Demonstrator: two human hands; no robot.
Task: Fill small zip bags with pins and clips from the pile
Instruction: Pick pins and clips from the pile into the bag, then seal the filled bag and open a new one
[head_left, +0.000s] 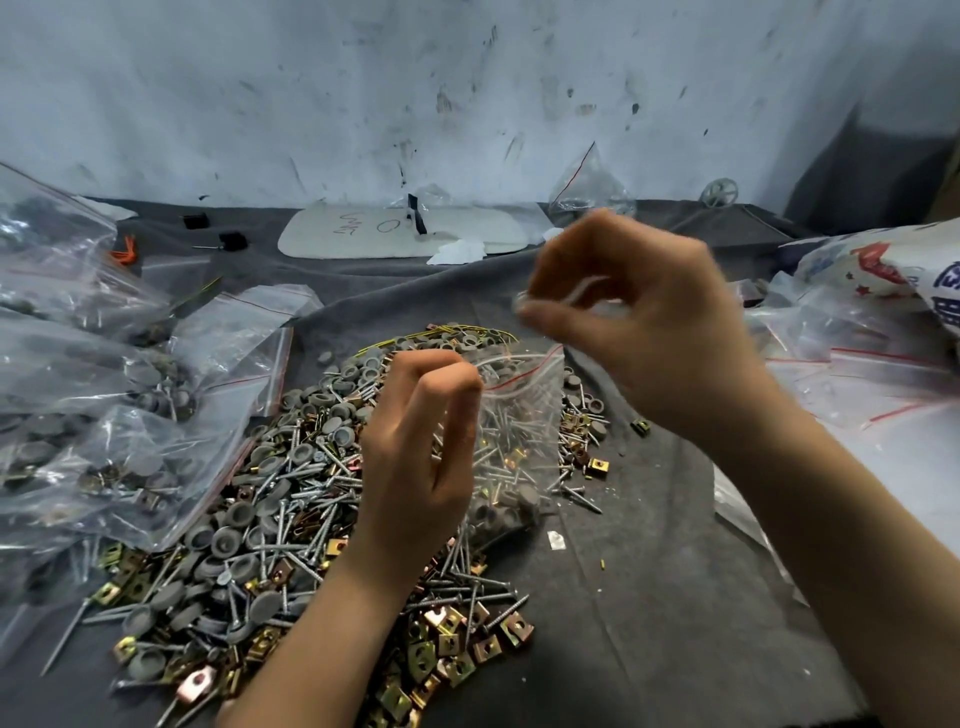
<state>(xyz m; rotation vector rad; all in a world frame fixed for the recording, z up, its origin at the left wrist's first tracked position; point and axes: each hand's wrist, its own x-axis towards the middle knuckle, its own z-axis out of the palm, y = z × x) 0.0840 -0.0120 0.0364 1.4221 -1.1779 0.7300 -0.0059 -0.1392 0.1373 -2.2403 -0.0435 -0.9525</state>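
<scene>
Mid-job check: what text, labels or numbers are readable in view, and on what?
"O": handwritten on the white board at the back.
Scribble beside it: not legible.
Blue print on the printed bag at right: cut off and blurred, unreadable.

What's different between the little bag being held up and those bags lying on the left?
The small bag, gripped by the left hand, stands upright over the pile with its mouth open; the bags on the left lie slumped beside it. The small bag holds only a few screws and grey caps; the bags on the left bulge with them. Both are clear plastic with a red zip line.
</scene>
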